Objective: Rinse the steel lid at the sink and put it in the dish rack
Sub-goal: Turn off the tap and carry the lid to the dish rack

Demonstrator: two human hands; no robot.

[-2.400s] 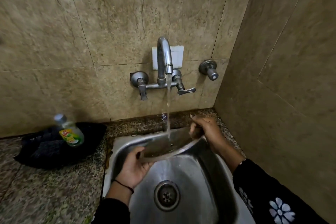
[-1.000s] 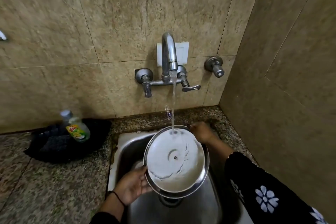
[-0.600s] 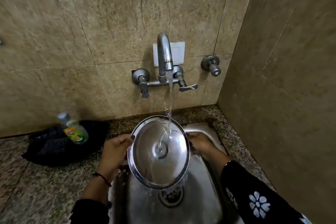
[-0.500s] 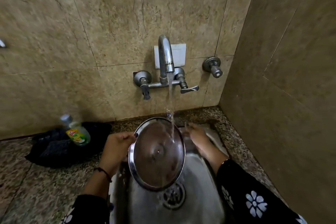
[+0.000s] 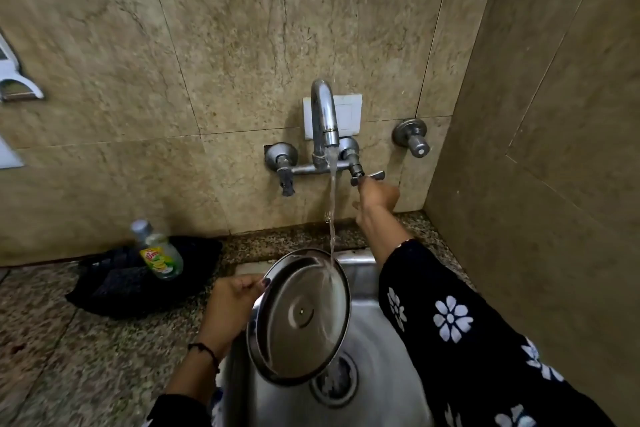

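**Rinse nearly done, tap still running, rack not in sight**

Head view, the only one I have. My left hand point(image 5: 231, 305) grips the steel lid point(image 5: 298, 315) by its rim at about 9 o'clock, thumb over the edge, holding it tilted on edge above the sink point(image 5: 362, 276). The stream from the tap point(image 5: 323, 114) strikes the lid near 1 o'clock on its face and sheets down toward the drain point(image 5: 334, 383). I see no suds or residue on the wet face.

My right hand point(image 5: 377, 196) is off the lid and up at the wall, fingers at the right tap lever point(image 5: 369, 177); I cannot tell whether they have closed on it or only touch it.

As I judge it, rinsing is at its end and shutting off the water is the step in hand. Carrying the lid to the dish rack is all left to do, and no rack shows here, unless the metal fixture point(image 5: 17, 87) at the 9 o'clock edge belongs to one.

Containers: the sink basin holds only running water, nothing else lying in it. On the bench at 8 o'clock, a dish soap bottle point(image 5: 157, 251) stands on a dark cloth point(image 5: 114, 284), cap on, partly full.
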